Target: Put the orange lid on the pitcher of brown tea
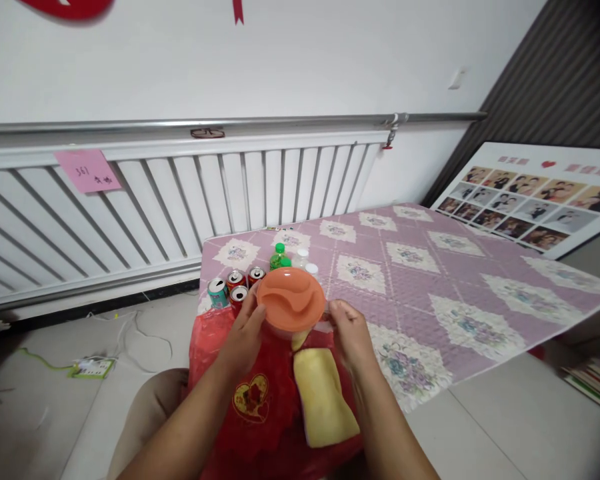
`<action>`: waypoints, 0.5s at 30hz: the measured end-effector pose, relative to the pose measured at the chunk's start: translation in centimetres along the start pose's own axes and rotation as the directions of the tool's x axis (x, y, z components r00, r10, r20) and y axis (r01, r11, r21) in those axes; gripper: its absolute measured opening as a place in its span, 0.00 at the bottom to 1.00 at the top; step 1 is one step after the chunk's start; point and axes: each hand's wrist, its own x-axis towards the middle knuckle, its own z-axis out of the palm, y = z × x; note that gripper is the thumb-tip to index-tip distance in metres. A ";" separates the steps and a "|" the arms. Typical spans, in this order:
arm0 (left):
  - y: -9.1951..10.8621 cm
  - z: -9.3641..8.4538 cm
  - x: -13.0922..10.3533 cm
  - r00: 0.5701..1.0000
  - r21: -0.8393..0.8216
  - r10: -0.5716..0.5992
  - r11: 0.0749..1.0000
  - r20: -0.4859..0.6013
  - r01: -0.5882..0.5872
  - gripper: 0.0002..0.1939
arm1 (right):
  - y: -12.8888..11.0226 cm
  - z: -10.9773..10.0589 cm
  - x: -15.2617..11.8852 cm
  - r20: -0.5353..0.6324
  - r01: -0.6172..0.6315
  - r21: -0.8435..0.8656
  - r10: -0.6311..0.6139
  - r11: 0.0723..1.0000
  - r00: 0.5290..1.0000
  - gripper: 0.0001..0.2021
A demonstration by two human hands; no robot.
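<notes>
1. The left hand (247, 337) and the right hand (349, 333) hold an orange plastic dish (291, 300) between them, fingers curled on its rim from either side, just above the near edge of the table.
2. The dish is round, smooth and matte, with a curved ridge that splits its hollow into two parts; it tilts toward the camera.
3. Below it lies a folded yellow cloth (323, 397), soft and thick, a long rectangle with rounded corners.
4. The cloth rests on a thin, crinkled red plastic bag (260, 413) bearing a gold heart emblem.
5. The table (430, 293) wears a quilted mauve cover stitched in diamonds with pale floral squares.
6. Just behind the dish stand four shiny metal cans (235, 285), three red and one teal, close together, tabs up.
7. Beside them a green bottle (279, 256) and small clear bottles (303, 257) stand partly hidden by the dish's rim.
8. A white ribbed radiator (180, 200) runs along the wall, with a pink paper note (87, 170) stuck on it.
9. A glossy photo board (535, 200) leans at the right.
</notes>
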 end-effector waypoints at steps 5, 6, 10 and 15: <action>-2.0 1.1 0.9 0.999 -0.006 -0.035 0.999 0.030 0.035 0.30 | 3.3 -1.0 2.9 0.000 -0.028 0.009 0.028 1.000 1.000 0.24; -2.0 1.2 0.9 0.999 0.029 -0.042 0.999 0.028 0.041 0.30 | 3.8 -1.1 3.2 0.005 -0.036 0.012 0.036 0.999 0.999 0.24; -2.2 1.3 0.9 0.999 0.159 -0.052 0.986 0.003 0.051 0.31 | 5.6 -1.1 4.4 0.021 -0.057 0.010 0.057 0.998 0.998 0.24; -3.8 0.9 1.4 0.999 0.203 -0.031 0.979 0.016 0.028 0.31 | 7.3 -0.9 5.0 0.038 -0.060 -0.019 0.061 0.998 0.997 0.23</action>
